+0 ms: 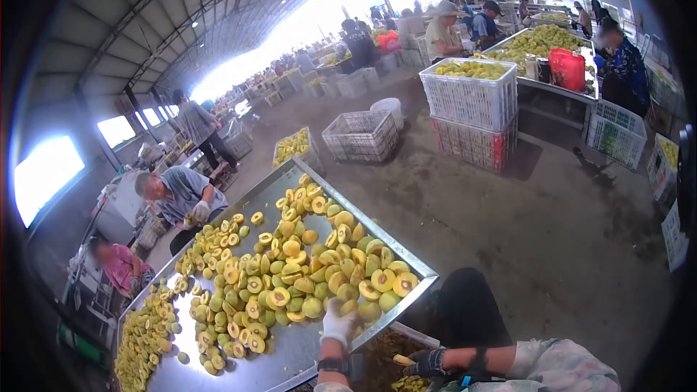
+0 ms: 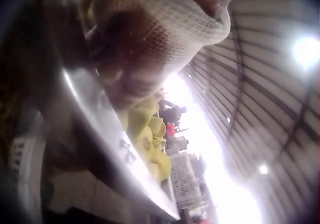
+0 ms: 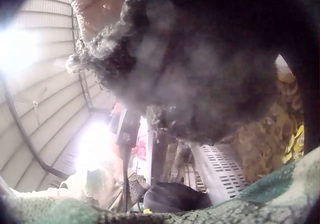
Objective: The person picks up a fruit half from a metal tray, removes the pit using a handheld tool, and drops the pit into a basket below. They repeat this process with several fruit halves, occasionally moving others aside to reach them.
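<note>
The left hand (image 1: 338,325), in a white knit glove, is at the near edge of the fruit pile, its fingers curled round a yellow-green fruit (image 1: 348,308). In the left wrist view the gloved hand (image 2: 150,39) is above the metal rim (image 2: 112,139), with cut fruit (image 2: 145,134) beyond it. Below the tray's corner, the right hand (image 1: 427,363) in a dark glove grips a small pale-ended piece (image 1: 403,360); what it is cannot be made out. In the right wrist view the dark glove (image 3: 195,69) hides its own fingers and whatever they hold.
The metal table (image 1: 363,221) carries halved fruit with brown centres. Under its near corner is a container with yellow pieces (image 1: 410,383). Two people sit along the far left side. Stacked crates (image 1: 472,101), an empty-looking crate (image 1: 361,136) and another fruit-laden table stand beyond.
</note>
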`<action>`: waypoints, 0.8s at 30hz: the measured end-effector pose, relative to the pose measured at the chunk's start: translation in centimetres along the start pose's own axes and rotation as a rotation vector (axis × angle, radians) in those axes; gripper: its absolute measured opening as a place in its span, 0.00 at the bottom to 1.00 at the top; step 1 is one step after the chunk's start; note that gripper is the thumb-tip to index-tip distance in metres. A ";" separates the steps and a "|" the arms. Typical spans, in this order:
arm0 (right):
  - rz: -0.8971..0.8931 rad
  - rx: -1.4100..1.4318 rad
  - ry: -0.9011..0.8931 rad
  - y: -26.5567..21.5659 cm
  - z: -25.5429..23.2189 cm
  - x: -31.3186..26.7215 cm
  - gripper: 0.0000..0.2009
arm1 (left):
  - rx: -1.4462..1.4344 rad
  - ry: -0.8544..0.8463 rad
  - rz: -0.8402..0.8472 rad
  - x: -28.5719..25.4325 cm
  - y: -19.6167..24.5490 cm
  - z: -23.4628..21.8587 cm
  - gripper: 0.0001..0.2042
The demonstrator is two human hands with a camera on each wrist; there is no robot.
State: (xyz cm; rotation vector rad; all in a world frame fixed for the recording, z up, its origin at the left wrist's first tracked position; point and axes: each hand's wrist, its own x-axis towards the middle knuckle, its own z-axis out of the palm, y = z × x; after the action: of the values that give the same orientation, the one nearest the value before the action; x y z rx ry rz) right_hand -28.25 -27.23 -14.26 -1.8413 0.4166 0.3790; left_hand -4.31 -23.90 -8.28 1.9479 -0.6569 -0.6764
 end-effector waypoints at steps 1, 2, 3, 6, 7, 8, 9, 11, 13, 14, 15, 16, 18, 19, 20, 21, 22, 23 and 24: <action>0.018 0.101 -0.036 -0.9 -0.3 -0.5 0.26 | -0.197 0.041 -0.014 0.0 -1.4 -0.6 0.21; 0.035 0.202 -0.069 -1.5 -0.8 -0.7 0.26 | -0.393 0.079 -0.025 -0.5 -0.3 -1.4 0.20; 0.044 0.120 -0.080 0.2 -0.4 1.2 0.25 | -0.542 0.146 -0.106 -1.8 0.7 -2.6 0.17; -0.125 0.291 0.155 -4.1 -1.3 -2.3 0.22 | -1.018 -0.008 -0.052 -2.5 -2.5 -6.4 0.15; -0.021 0.392 0.095 -5.4 -1.9 -3.0 0.19 | -1.018 -0.004 -0.053 -3.7 -1.6 -6.5 0.15; -0.023 0.389 0.088 -6.3 -2.3 -3.1 0.19 | -1.158 0.058 -0.003 -5.8 0.3 -6.4 0.16; -0.007 0.331 0.079 -7.1 -2.7 -3.2 0.20 | -1.297 0.120 0.051 -7.3 1.6 -6.2 0.17; 0.025 0.286 0.052 -8.0 -2.7 -3.6 0.21 | -1.280 0.161 0.131 -8.8 2.0 -5.3 0.17; -0.017 0.283 0.036 -9.4 -2.4 -3.9 0.21 | -1.305 0.118 0.208 -10.2 1.9 -5.1 0.17; -0.022 0.312 0.032 -10.8 -2.5 -4.7 0.21 | -1.310 0.122 0.198 -10.4 1.6 -4.6 0.17; -0.027 0.341 0.028 -12.1 -2.5 -5.5 0.22 | -1.177 0.153 0.283 -10.4 1.3 -3.8 0.17; -0.305 0.242 0.133 -9.9 -1.0 -3.5 0.20 | -1.036 0.190 0.351 -10.9 0.8 -3.2 0.18; -0.449 0.089 0.241 -9.9 -0.5 -3.6 0.18 | 0.308 0.507 0.762 -12.3 1.8 -3.2 0.23; -0.395 0.053 0.240 -10.5 -0.4 -4.2 0.18 | 0.599 0.483 0.779 -13.6 2.7 -3.7 0.28; -0.341 0.016 0.236 -11.1 -0.2 -4.8 0.17 | 0.463 0.584 0.736 -14.7 3.6 -3.1 0.22; -0.317 0.083 0.253 -11.4 0.1 -5.2 0.18 | -0.226 0.287 0.482 -15.0 3.8 -2.4 0.22; -0.294 0.134 0.289 -11.5 0.4 -5.5 0.19 | -0.964 0.227 0.173 -15.4 4.0 -1.7 0.24; -0.272 0.041 0.293 -11.9 0.4 -5.7 0.19 | -1.028 0.143 0.189 -15.4 4.6 -1.8 0.28; -0.259 -0.063 0.315 -12.3 0.2 -6.0 0.19 | -0.993 0.164 0.199 -15.3 4.4 -1.6 0.28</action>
State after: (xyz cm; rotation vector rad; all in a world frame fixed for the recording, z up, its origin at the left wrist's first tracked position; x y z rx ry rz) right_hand -27.87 -22.96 -1.28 -1.9932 0.3755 -0.0785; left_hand -14.68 -14.30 -0.85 0.9866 -0.2990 -0.5521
